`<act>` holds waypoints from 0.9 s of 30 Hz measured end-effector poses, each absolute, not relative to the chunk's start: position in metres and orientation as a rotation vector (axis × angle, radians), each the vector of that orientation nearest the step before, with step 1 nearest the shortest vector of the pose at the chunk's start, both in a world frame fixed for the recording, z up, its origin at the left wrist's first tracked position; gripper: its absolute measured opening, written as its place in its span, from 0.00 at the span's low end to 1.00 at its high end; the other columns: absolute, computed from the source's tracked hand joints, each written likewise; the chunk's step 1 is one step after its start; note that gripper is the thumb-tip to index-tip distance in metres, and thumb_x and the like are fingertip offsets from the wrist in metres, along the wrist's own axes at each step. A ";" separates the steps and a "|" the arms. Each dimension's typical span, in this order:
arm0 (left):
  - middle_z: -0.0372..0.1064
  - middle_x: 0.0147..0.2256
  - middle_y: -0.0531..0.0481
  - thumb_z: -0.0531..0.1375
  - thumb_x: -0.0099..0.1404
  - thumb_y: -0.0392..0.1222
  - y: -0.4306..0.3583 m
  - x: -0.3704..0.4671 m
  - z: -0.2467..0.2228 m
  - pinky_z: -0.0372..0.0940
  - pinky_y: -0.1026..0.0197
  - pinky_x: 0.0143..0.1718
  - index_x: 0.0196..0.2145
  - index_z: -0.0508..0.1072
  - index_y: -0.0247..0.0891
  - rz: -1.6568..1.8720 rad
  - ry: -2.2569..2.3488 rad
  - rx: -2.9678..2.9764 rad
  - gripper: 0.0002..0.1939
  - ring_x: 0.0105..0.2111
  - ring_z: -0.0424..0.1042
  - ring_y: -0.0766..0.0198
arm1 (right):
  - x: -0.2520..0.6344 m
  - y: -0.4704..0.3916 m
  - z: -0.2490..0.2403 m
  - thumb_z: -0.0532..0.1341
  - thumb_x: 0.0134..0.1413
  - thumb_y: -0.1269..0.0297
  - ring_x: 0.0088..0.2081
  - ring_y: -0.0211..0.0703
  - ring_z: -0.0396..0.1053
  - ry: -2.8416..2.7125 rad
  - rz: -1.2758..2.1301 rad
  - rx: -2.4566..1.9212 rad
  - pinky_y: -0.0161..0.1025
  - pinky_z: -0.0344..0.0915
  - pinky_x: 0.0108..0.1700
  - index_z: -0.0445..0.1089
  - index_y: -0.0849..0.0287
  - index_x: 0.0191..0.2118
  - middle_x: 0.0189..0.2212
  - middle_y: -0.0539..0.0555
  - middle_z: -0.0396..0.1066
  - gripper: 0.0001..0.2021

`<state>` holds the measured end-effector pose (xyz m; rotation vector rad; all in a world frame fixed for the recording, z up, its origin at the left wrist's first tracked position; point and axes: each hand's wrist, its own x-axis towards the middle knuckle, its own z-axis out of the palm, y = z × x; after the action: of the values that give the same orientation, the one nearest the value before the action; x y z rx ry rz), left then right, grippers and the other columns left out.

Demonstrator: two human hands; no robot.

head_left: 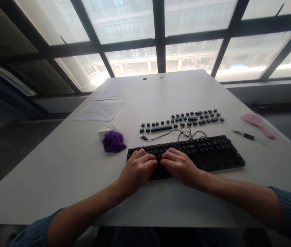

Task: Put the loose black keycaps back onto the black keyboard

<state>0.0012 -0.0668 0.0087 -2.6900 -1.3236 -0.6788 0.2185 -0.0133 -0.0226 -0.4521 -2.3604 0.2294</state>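
Observation:
A black keyboard (217, 157) lies in front of me, its lower rows looking bare of keycaps on the right side. My left hand (138, 168) rests on its left part, fingers curled and drawn together. Close beside it, my right hand (179, 166) is closed too, with thumb and fingertips pressed together over the keys. Whatever sits between the fingertips of either hand is hidden. Behind the keyboard, loose black keycaps (192, 119) stand in rows, among them a long space bar (161, 128). The keyboard's USB cable (158, 137) loops between them.
To the left are a crumpled purple cloth (114, 141), a white crumpled wrapper (106, 129) and printed papers (97, 111). On the right lie a pink brush (256, 123) and a wire keycap puller (248, 136). The white table (58, 178) reaches toward the windows.

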 end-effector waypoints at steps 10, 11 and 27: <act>0.79 0.41 0.51 0.60 0.72 0.36 -0.065 0.001 0.008 0.61 0.54 0.40 0.39 0.77 0.40 -0.711 -1.321 -2.674 0.05 0.36 0.65 0.59 | 0.218 -0.015 -0.023 0.55 0.67 0.76 0.38 0.44 0.65 -2.392 0.191 -0.469 0.41 0.69 0.41 0.71 0.59 0.34 0.37 0.56 0.73 0.12; 0.79 0.41 0.51 0.60 0.72 0.35 -0.065 0.000 0.007 0.62 0.54 0.40 0.39 0.77 0.40 -0.721 -1.319 -2.673 0.05 0.36 0.65 0.60 | 0.218 -0.014 -0.023 0.55 0.67 0.76 0.38 0.44 0.65 -2.392 0.188 -0.468 0.41 0.69 0.41 0.71 0.59 0.34 0.36 0.56 0.73 0.12; 0.77 0.38 0.50 0.62 0.70 0.34 -0.061 0.001 0.006 0.66 0.58 0.40 0.37 0.78 0.39 -0.866 -1.303 -2.711 0.05 0.36 0.65 0.61 | 0.217 -0.014 -0.023 0.55 0.66 0.78 0.37 0.43 0.64 -2.386 0.171 -0.471 0.40 0.68 0.40 0.69 0.60 0.32 0.34 0.55 0.72 0.12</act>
<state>0.0009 -0.0613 0.0058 -2.7105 -1.3028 -0.8656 0.2173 -0.0137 -0.0226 -0.4711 -2.3863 0.1714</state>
